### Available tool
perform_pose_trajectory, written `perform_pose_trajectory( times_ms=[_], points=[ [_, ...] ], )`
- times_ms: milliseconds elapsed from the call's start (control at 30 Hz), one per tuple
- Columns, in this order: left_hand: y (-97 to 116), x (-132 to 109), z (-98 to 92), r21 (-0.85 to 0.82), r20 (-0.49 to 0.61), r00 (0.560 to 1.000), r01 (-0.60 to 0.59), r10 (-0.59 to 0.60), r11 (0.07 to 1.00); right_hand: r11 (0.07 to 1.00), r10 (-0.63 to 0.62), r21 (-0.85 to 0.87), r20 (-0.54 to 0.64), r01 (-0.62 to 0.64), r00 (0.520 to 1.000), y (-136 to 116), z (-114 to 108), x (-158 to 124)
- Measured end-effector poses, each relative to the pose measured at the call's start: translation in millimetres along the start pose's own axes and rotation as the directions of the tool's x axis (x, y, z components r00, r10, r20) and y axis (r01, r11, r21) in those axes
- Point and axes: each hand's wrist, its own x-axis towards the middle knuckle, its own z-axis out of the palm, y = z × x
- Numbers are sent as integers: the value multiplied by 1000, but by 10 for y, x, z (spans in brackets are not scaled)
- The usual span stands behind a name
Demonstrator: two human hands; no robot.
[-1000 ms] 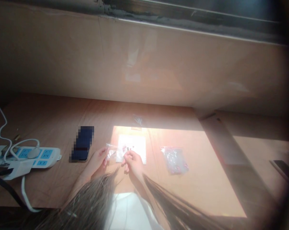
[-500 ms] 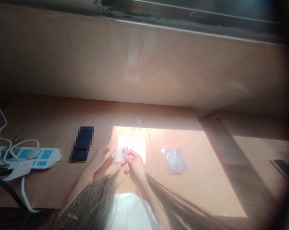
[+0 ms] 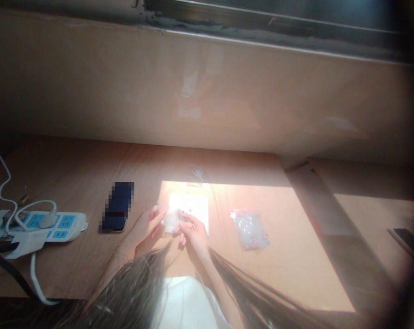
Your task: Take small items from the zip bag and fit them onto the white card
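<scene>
A white sheet (image 3: 200, 201) lies in bright sunlight on the wooden table, with a tiny dark speck on it. At its left edge my left hand (image 3: 152, 221) pinches a small clear plastic piece, perhaps a little bag. My right hand (image 3: 192, 228) is over the sheet's lower part, thumb and forefinger closed on a small thing too tiny and glared to name. To the right lies a clear plastic bag (image 3: 250, 229) with small pinkish bits inside. Behind the sheet is a small clear packet (image 3: 197, 172).
A dark phone (image 3: 118, 205) lies left of my hands. Farther left are a white and blue power strip (image 3: 67, 224) and cables. Another phone (image 3: 405, 241) is at the far right. A wall (image 3: 207, 91) rises behind the table. Long hair hangs at the lower edge.
The dark bits beside my right fingertips on the sheet no longer show, apart from one speck. Both hands have stayed almost in place.
</scene>
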Motion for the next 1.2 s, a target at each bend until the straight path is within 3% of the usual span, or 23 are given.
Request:
perform_pose_trajectory(
  times_ms=[333,633,800,1033,1100,1200],
  points=[
    [52,-2,-32,59,23,1000,-10,8,998,1000,-13,19,-4,13,1000,9,-19,27],
    [6,5,-23,-39,28,999,-23,24,999,999,-31,28,2,31,1000,12,-29,22],
    [46,-9,-21,-9,4,999,-40,40,999,999,-41,33,9,40,999,9,-32,30],
    [-154,82,-53,31,-73,991,-109,111,994,997,-32,76,-14,33,999,19,-40,35],
    [-248,107,-113,95,-126,981,-135,146,986,995,-16,95,-27,18,1000,38,-52,50],
    [-392,118,-216,342,-201,940,-195,275,919,995,-1,104,-33,5,999,67,-68,73]
  ],
)
